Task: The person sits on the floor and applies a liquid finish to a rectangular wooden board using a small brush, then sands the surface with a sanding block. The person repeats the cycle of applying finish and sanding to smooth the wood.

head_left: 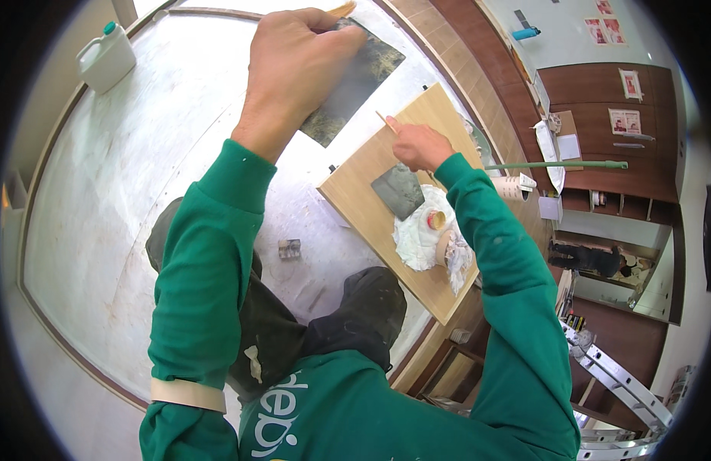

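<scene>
My left hand point(298, 61) is raised at the top, closed on what looks like a brush with tan bristles point(343, 9); most of it is hidden by the fingers. Behind that hand lies a dark panel with a mottled gold-green pattern point(351, 84). My right hand point(421, 146) is over a tilted wooden board point(355, 180), its fingers closed round a thin wooden stick point(382, 117). On the board, beside the right hand, are a dark grey square sheet point(399, 192), a crumpled white cloth point(411, 244) and a small open jar point(436, 220).
A white jug with a green cap point(107, 58) stands far left on the pale, bordered surface point(140, 154). A small mottled block point(289, 248) lies near my knees. At right are a green pole point(555, 164), an aluminium ladder point(620, 376) and another person point(590, 260) in the background.
</scene>
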A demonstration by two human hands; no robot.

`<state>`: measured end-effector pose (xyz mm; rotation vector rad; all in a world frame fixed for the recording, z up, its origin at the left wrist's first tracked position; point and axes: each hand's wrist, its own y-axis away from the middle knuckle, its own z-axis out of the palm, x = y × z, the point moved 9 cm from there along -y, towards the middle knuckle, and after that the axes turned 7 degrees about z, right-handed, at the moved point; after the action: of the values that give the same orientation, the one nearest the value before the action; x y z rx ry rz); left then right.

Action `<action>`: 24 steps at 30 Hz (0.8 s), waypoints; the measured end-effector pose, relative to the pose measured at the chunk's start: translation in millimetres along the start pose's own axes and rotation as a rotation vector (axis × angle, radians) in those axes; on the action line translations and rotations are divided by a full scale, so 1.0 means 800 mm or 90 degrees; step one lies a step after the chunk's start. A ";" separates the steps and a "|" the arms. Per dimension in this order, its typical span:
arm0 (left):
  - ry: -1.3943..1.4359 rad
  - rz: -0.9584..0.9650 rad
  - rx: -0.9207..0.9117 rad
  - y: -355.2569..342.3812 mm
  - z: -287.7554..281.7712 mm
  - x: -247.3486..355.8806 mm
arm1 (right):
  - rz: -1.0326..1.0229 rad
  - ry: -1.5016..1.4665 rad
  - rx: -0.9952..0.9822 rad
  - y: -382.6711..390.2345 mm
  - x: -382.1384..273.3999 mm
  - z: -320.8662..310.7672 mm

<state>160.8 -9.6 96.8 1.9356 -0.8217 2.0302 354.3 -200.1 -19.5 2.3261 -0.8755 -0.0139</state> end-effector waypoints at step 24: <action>-0.044 0.015 0.006 -0.012 -0.035 -0.033 | 0.061 -1.074 0.003 0.273 0.064 0.045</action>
<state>144.9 18.7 74.3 2.0210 -0.8562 1.9948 257.2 -375.5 87.9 1.8365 -1.6077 -2.0925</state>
